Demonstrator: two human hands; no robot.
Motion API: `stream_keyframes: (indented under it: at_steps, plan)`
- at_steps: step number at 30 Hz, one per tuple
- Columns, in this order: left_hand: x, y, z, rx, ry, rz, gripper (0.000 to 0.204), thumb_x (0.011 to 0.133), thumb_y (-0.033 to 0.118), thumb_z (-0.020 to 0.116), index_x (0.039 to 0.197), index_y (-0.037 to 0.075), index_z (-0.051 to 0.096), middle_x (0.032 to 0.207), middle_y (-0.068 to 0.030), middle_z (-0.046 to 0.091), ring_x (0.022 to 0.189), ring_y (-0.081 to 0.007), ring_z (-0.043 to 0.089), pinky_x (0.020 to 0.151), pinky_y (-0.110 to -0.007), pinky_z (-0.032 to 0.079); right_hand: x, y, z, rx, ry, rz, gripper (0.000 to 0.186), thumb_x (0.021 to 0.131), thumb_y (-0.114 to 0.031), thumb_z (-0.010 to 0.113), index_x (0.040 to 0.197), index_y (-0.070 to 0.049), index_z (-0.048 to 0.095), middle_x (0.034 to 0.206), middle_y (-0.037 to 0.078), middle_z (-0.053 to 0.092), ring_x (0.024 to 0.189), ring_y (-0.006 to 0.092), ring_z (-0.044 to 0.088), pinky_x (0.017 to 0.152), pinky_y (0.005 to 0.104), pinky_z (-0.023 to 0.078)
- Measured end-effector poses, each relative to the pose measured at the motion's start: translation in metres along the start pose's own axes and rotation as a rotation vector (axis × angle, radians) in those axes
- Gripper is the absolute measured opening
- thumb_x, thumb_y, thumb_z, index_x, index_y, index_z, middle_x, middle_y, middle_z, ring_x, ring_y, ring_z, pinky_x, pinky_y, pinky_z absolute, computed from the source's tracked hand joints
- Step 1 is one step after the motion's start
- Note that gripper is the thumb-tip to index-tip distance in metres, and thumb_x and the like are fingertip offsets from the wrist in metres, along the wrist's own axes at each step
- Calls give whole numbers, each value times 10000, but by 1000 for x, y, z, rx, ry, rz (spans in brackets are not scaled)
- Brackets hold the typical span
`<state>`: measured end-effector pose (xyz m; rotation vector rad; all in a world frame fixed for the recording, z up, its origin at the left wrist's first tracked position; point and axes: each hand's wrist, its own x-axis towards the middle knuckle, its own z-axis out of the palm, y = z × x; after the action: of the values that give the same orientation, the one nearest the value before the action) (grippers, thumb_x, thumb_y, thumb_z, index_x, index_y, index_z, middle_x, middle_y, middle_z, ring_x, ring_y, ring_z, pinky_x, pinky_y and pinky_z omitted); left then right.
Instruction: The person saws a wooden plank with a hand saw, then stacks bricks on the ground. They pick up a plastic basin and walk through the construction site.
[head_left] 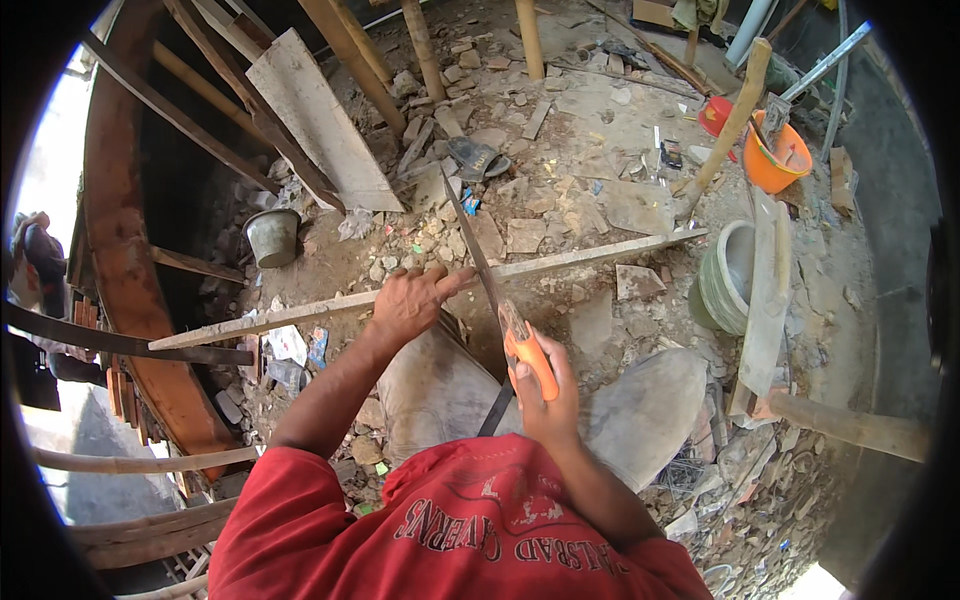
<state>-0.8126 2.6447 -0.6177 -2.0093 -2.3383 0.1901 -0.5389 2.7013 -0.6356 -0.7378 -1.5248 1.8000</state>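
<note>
A long, narrow wooden batten (592, 255) lies crosswise in front of me, above my legs in grey trousers (645, 415). My left hand (410, 305) grips it left of centre, fingers curled over the top. My right hand (545, 385) is closed on the orange handle of a hand saw (540, 360). The long blade points away from me and crosses the batten just to the right of my left fingers. The lower part of a dark strip (495, 410) shows between my legs; I cannot make out what it is.
Rubble and broken tiles cover the ground (540, 200). Orange (775, 170), green (712, 305) and grey buckets (270, 245) stand around me. Bamboo poles (530, 40), leaning boards (320, 130) and curved timbers (150, 400) crowd the edges. A person (40, 260) is at the far left.
</note>
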Motion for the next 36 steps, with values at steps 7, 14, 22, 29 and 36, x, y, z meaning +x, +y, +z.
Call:
stream_keyframes:
  at_steps: [7,14,22,29,36]
  plan:
    - [7,-3,-10,-3,-120,-19,477,1025,236,511,1482,368,466,1032,-51,673,862,-262,733,706,-407,571,5,-2,12,-41,44,-110,429,996,-126,635,1385,25,536,1248,192,684,1133,273,686,965,375,524]
    - [13,-5,-17,-52,-121,-41,427,1039,283,516,1460,355,505,1040,-58,680,868,-280,732,708,-417,575,43,-1,26,-175,77,-93,407,995,-169,643,1363,-18,554,1153,202,703,1042,334,710,891,420,544]
    - [21,-6,-10,-88,-97,-31,402,1027,275,544,1426,324,521,1043,-66,692,841,-317,733,689,-429,579,74,-6,22,-263,85,-109,407,974,-171,675,1354,-56,583,1121,181,722,1018,349,724,855,419,561]
    - [27,-21,-2,-116,-156,-291,344,999,371,607,1281,182,544,925,-164,745,822,-392,726,725,-520,544,-16,-5,1,-139,81,-249,442,966,-112,677,1378,-8,556,1164,200,720,1067,305,720,934,410,545]
    - [62,-51,-17,-225,-221,-250,390,1018,416,586,1281,137,654,971,-187,752,928,-413,719,850,-519,552,87,5,15,-135,111,-190,417,1004,-200,655,1365,-18,552,1188,139,714,1015,214,716,850,353,569]
